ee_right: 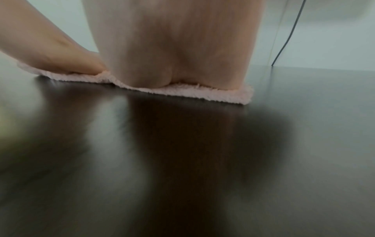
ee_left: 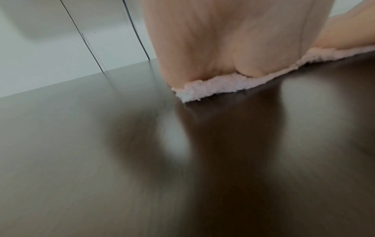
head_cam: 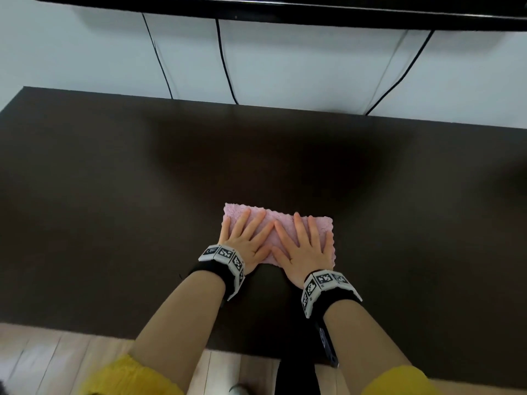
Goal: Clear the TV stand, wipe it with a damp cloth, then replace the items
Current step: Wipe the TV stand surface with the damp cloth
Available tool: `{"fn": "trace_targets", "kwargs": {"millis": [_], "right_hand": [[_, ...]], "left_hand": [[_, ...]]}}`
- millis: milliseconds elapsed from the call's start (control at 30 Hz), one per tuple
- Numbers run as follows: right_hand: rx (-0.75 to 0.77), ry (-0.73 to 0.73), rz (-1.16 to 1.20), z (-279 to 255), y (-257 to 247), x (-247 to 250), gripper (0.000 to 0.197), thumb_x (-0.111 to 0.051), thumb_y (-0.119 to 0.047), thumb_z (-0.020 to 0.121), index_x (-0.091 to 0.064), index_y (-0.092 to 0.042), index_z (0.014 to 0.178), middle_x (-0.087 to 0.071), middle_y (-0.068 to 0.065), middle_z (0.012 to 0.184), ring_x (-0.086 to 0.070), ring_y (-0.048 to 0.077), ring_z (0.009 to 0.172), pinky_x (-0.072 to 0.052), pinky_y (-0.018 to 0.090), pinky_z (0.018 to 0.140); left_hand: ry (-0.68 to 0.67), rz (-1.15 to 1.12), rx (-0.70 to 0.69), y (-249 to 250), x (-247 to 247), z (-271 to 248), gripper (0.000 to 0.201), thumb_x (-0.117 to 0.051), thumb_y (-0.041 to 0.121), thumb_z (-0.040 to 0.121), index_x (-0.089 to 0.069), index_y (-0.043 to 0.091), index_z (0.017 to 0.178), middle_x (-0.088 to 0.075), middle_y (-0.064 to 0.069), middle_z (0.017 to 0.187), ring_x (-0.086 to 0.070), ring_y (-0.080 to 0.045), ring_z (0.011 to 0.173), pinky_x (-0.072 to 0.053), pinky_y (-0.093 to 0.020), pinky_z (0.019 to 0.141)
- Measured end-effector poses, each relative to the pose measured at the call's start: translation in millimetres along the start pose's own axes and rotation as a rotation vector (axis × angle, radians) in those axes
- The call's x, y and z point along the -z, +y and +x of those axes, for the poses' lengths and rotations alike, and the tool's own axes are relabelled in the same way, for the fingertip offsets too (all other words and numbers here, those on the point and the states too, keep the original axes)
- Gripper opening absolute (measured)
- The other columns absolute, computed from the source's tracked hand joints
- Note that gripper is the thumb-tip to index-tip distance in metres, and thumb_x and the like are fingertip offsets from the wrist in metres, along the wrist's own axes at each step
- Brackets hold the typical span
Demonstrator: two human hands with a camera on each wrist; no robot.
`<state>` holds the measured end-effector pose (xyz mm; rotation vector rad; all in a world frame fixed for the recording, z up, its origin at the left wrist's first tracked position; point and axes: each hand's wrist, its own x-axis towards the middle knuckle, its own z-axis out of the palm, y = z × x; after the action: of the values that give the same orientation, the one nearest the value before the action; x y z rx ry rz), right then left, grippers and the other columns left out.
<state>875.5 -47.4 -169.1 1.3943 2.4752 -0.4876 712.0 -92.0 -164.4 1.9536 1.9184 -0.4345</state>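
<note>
Hands flat on cloth, mid-stand

Pink cloth lay flat on dark TV stand top, nr front edge, roughly 6 o'clock of the surface in head view. Left hand pressed on cloth's 9 o'clock half; right hand on 3 o'clock half. Both palms down, fingers straight and spread apart, nothing gripped. Index tips of the two hands met nr cloth centre. Marker bands on both wrists; yellow sleeves pushed up at 6 o'clock.

Wrist views: heel of left hand sat on fluffy cloth edge; same for right hand on cloth, w/ other hand's edge at 9 o'clock. Stand surface glossy, blurred, hand shadows on it.

At 12 o'clock: white wall, three black cables dropping behind stand, TV's black lower edge above. Pale wood floor at 7 o'clock.
</note>
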Motion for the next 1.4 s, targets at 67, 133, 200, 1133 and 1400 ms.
{"fn": "trace_targets", "kwargs": {"millis": [67,133,200,1133,1400], "right_hand": [[-0.007,0.006,0.014,-32.6,-11.7,-14.1,0.06,0.002,-0.064,0.086,0.021,-0.048,0.14,0.017,-0.003,0.159,0.018,0.024,0.145,0.008,0.058,0.112],[-0.02,-0.047,0.046,-63.9,-23.9,-25.8,0.066,0.018,-0.069,0.072,0.031,-0.049,0.133,0.023,-0.004,0.157,0.023,0.022,0.144,0.014,0.056,0.11],[-0.027,-0.094,0.089,-90.3,-32.0,-33.9,0.073,0.037,-0.074,0.058,0.039,-0.05,0.127,0.029,-0.005,0.155,0.029,0.021,0.142,0.019,0.054,0.108],[-0.03,-0.201,-0.006,-113.8,135.9,-5.7,0.064,-0.001,-0.07,0.085,0.026,-0.05,0.139,0.031,-0.008,0.154,0.028,0.023,0.142,0.01,0.056,0.112],[0.014,-0.138,-0.019,-16.9,161.3,35.2,0.06,-0.014,-0.06,0.095,0.021,-0.047,0.142,0.028,-0.009,0.155,0.026,0.021,0.143,0.01,0.057,0.112]], "left_hand": [[-0.035,0.02,-0.033,6.1,-16.3,-28.4,0.077,0.015,0.067,0.077,0.023,0.031,0.145,0.03,0.004,0.154,0.025,-0.027,0.143,0.01,-0.054,0.114],[-0.071,0.001,-0.052,13.2,-27.1,-56.9,0.081,0.027,0.07,0.068,0.028,0.031,0.139,0.035,0.008,0.147,0.032,-0.022,0.137,0.013,-0.052,0.113],[-0.052,-0.03,-0.061,19.5,-41.5,-79.4,0.08,0.029,0.063,0.068,0.022,0.031,0.141,0.027,0.004,0.151,0.024,-0.023,0.139,0.004,-0.055,0.114],[-0.06,-0.137,0.05,182.5,-11.3,-27.9,0.058,-0.013,0.051,0.099,0.019,0.038,0.146,0.027,0.009,0.155,0.025,-0.022,0.144,0.012,-0.054,0.114],[0.004,-0.141,0.114,158.9,33.6,58.8,0.057,-0.013,0.049,0.1,0.018,0.038,0.146,0.025,0.009,0.156,0.022,-0.022,0.145,0.011,-0.052,0.115]]}}
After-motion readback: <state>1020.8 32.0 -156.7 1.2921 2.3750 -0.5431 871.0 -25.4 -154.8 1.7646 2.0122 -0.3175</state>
